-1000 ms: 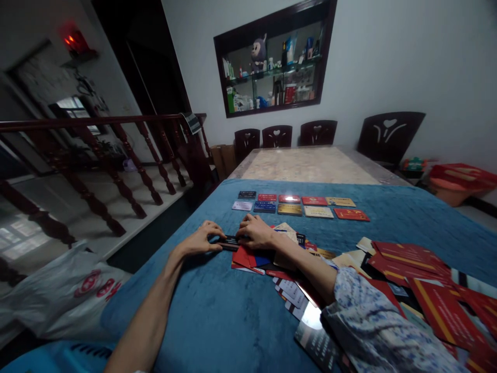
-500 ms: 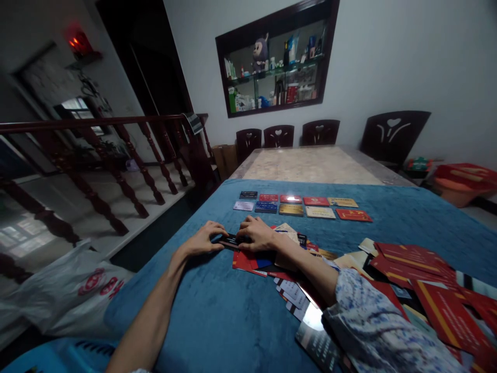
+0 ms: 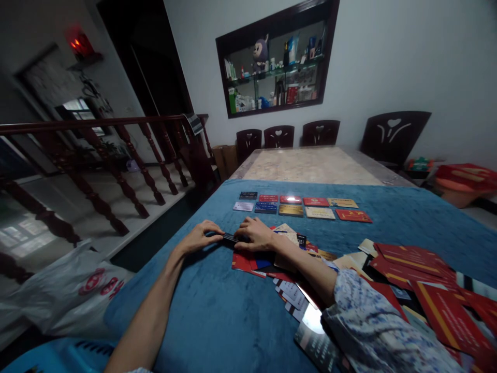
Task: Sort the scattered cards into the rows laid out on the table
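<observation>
Between my hands is a small stack of black cards (image 3: 229,237), seen mostly edge-on. My left hand (image 3: 202,237) pinches its left end between thumb and fingers. The right end is gripped by my right hand (image 3: 254,234), whose curled fingers hide part of it. Under and beside my right hand lies a loose pile of red, blue and gold cards (image 3: 248,261). Beyond my hands, two rows of cards lie spread on the blue cloth (image 3: 217,305), among them a gold card (image 3: 291,210) and a red card (image 3: 353,215).
Many red cards or sleeves (image 3: 411,264) are heaped at the right. White striped cards (image 3: 293,295) and a glossy dark card (image 3: 318,342) lie near my right forearm. Chairs (image 3: 320,132) stand around the table's far end; a plastic bag (image 3: 66,290) is at the left.
The black cards have tipped from showing their face to showing their edges. My left hand has shifted slightly, with its fingers closer together. My right hand has barely moved.
</observation>
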`<state>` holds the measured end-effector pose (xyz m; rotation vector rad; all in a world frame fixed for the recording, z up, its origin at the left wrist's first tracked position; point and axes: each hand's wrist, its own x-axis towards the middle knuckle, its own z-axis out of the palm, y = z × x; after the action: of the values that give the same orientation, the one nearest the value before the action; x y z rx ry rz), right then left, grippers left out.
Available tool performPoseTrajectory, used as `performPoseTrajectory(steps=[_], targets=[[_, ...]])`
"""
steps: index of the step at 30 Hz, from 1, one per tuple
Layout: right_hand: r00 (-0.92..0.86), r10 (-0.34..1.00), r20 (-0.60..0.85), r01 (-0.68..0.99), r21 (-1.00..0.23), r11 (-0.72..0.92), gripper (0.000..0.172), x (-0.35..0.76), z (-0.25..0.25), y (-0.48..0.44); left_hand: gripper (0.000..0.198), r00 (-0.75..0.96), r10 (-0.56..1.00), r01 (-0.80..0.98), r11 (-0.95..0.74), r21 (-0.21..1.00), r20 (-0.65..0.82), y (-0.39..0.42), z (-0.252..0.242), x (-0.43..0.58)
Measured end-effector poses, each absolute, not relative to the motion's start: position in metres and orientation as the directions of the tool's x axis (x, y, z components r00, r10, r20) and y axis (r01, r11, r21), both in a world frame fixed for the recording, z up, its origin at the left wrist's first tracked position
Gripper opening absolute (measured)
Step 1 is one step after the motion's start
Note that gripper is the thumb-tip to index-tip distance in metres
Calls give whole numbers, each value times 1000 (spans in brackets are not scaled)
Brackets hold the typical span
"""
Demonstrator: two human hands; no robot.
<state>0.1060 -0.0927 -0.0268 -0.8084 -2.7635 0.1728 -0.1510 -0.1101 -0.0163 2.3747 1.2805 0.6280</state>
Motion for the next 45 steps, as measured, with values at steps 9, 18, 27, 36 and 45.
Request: performPoseTrajectory(steps=[9,18,27,36,45], targets=[[-744,628,229,607,-162,778,29,104,-24,-93,24,389,886,703,-463,540,252,-106,-22,-146],[-684,683,257,668,-156,728,31,102,-27,-92,20,283,879,706,-462,538,384,-99,-33,-140],[-635,728,259,721,-139,678,45,101,-30,-94,23,242,888,726,-434,534,392,-98,-38,-136],[-605,758,243,764,-89,639,42,101,-30,-95,30,245,851,777,-459,431,465,-99,-44,-128],[-606,759,238,760,-107,640,47,100,-31,-97,33,296,852,821,-458,342,432,-99,-49,-124]])
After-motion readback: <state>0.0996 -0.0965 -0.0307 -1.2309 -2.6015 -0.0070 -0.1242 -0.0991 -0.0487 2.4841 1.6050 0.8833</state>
